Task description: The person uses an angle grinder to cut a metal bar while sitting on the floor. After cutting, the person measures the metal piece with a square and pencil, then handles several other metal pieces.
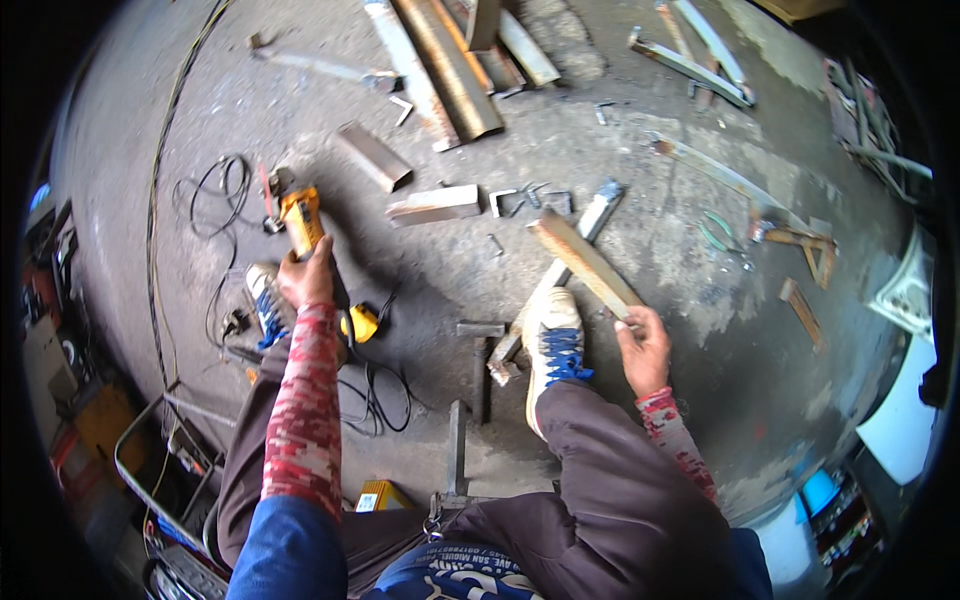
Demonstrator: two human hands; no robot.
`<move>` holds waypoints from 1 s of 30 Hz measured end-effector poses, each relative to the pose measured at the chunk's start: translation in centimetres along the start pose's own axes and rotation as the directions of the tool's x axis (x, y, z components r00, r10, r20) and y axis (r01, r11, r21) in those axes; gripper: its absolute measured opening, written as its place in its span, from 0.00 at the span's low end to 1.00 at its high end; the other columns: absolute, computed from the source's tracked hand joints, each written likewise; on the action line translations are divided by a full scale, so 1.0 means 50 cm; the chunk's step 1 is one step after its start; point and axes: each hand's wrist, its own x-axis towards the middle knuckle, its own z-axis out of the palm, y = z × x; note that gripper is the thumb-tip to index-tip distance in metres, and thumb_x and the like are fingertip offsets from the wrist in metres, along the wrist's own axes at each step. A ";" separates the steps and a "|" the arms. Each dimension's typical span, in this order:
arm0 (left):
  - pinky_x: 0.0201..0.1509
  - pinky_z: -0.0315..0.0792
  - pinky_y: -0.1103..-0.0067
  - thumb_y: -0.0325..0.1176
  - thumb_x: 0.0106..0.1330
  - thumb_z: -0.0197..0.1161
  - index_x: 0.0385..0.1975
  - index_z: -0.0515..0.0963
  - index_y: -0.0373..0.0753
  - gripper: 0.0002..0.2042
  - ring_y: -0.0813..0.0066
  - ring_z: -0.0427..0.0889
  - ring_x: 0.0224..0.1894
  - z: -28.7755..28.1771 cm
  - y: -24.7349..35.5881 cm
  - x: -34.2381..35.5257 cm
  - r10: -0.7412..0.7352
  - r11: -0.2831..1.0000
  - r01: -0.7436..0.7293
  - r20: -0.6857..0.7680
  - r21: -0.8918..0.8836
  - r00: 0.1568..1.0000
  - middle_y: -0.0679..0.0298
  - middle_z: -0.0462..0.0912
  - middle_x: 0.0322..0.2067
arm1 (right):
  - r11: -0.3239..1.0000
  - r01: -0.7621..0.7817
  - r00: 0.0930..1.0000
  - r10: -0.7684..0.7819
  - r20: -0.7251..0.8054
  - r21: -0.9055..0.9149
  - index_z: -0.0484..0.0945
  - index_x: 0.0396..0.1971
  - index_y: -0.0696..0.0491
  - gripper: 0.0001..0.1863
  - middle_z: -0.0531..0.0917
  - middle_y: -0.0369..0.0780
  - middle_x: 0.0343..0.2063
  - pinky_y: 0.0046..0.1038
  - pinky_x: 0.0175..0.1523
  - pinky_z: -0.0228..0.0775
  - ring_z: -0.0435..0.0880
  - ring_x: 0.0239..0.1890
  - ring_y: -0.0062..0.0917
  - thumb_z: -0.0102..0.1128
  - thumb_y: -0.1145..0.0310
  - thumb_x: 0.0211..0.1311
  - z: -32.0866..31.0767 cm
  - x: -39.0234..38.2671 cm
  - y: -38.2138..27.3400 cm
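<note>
My left hand (306, 274) is closed around the body of a yellow angle grinder (300, 214), held above the concrete floor on the left. With its fingers my right hand (645, 348) grips the near end of a rusty steel channel piece (583, 262). That piece slants away to the left and crosses over a longer grey steel bar (600, 210), which lies under my right shoe (556, 335). A hammer (481, 370) lies on the floor left of that shoe.
Cut steel pieces (436, 204) and long rusty channels (440, 70) lie ahead. Green-handled pliers (718, 230) and an angled steel bracket (800, 240) are at right. Black cable loops (375, 405) and a yellow tool (362, 322) lie near my left leg.
</note>
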 end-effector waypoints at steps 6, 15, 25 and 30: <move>0.60 0.77 0.58 0.52 0.47 0.86 0.54 0.78 0.34 0.39 0.44 0.86 0.54 0.031 0.017 -0.043 -0.009 1.000 0.010 -0.084 0.017 0.996 0.45 0.87 0.48 | 0.998 0.022 0.996 -0.017 0.093 -0.054 0.80 0.54 0.56 0.17 0.86 0.39 0.38 0.25 0.42 0.77 0.80 0.34 0.18 0.68 0.76 0.67 0.017 -0.013 0.003; 0.62 0.76 0.57 0.53 0.47 0.86 0.56 0.74 0.35 0.42 0.46 0.81 0.59 0.055 0.029 -0.043 -0.011 0.991 0.018 -0.055 0.131 0.998 0.47 0.82 0.54 | 0.964 -0.191 0.981 0.183 0.063 0.182 0.65 0.74 0.53 0.32 0.84 0.50 0.52 0.22 0.29 0.77 0.83 0.20 0.21 0.41 0.84 0.70 0.019 -0.104 0.034; 0.66 0.68 0.56 0.43 0.63 0.74 0.61 0.75 0.44 0.27 0.49 0.72 0.63 0.059 0.089 -0.147 0.540 0.821 -0.520 -0.024 0.237 0.841 0.55 0.75 0.59 | 0.993 0.025 0.997 -0.033 -0.064 -0.114 0.72 0.67 0.56 0.32 0.75 0.50 0.61 0.39 0.61 0.74 0.79 0.57 0.39 0.54 0.83 0.58 0.026 -0.084 0.044; 0.71 0.66 0.57 0.37 0.64 0.71 0.68 0.73 0.44 0.30 0.49 0.70 0.70 0.109 0.135 -0.207 0.679 0.692 -0.695 0.153 0.194 0.718 0.56 0.73 0.68 | 0.842 0.269 0.954 -0.299 0.009 -0.468 0.73 0.65 0.53 0.32 0.77 0.47 0.61 0.48 0.72 0.60 0.72 0.66 0.47 0.67 0.73 0.58 0.043 -0.016 0.014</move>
